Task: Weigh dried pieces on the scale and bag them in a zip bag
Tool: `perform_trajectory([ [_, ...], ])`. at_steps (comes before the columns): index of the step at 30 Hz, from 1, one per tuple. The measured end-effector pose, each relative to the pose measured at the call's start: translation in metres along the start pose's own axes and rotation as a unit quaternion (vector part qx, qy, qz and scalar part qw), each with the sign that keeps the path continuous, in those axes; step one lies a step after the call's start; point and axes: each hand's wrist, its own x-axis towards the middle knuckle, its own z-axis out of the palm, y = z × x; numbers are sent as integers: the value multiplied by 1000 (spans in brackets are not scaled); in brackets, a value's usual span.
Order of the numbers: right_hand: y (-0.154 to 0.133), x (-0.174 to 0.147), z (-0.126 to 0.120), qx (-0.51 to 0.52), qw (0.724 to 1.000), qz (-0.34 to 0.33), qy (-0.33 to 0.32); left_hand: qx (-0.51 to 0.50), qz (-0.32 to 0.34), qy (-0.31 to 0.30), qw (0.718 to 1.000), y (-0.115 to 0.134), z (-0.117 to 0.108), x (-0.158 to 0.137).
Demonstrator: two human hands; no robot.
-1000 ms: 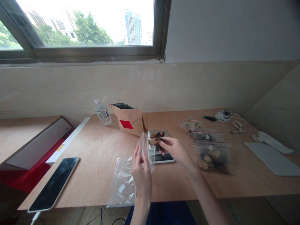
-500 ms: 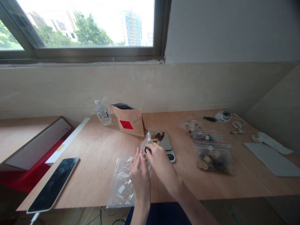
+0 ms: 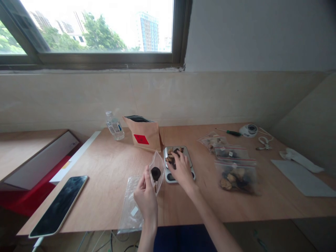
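My left hand [image 3: 146, 192] is closed on the edge of a small clear zip bag [image 3: 157, 161]. The bag's mouth gapes, and a dark round dried piece [image 3: 155, 173] shows in it, with thinner brown bits below. Just to the right, my right hand [image 3: 181, 168] reaches over a kitchen scale [image 3: 187, 153], its fingers apart and touching a pile of dried brown and dark slices [image 3: 171, 157] on the plate. Part of the pile is hidden by the fingers. A larger clear plastic bag [image 3: 128, 210] lies flat beneath and left of my left hand.
Several filled zip bags [image 3: 237, 176] lie at the right, near a screwdriver [image 3: 233, 133], a white camera [image 3: 249, 130] and a white sheet [image 3: 301, 178]. Behind stand a brown paper pouch [image 3: 147, 127] and a water bottle [image 3: 115, 127]. A phone [image 3: 59, 206] lies front left.
My right hand has left the small bag and moved up onto the slices on the scale. My left hand has shifted left, and the bag now stands open with the dark piece inside.
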Motion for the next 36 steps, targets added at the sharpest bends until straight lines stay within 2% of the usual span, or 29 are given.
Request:
perform_trajectory([
  [3,-3,-1,15,-72,997,13,-29,-9,2,-9,1000,2,1,-3],
  [6,-5,-1,20,-92,995,15,-28,-8,2,-17,1000,2,0,-5],
  [11,8,-1,19,-45,999,-28,1,-7,12,-28,1000,-3,-3,-4],
  [16,26,-1,15,-8,995,-100,-3,-18,11,-30,999,-3,-2,-5],
  [21,33,-3,11,-14,992,-124,-5,-2,13,-34,999,-3,-2,-5],
  [30,33,8,4,-21,992,-122,-27,9,35,-38,999,-7,-4,-5],
  [36,41,8,2,66,995,-72,-7,5,39,-42,998,-10,-4,-4],
])
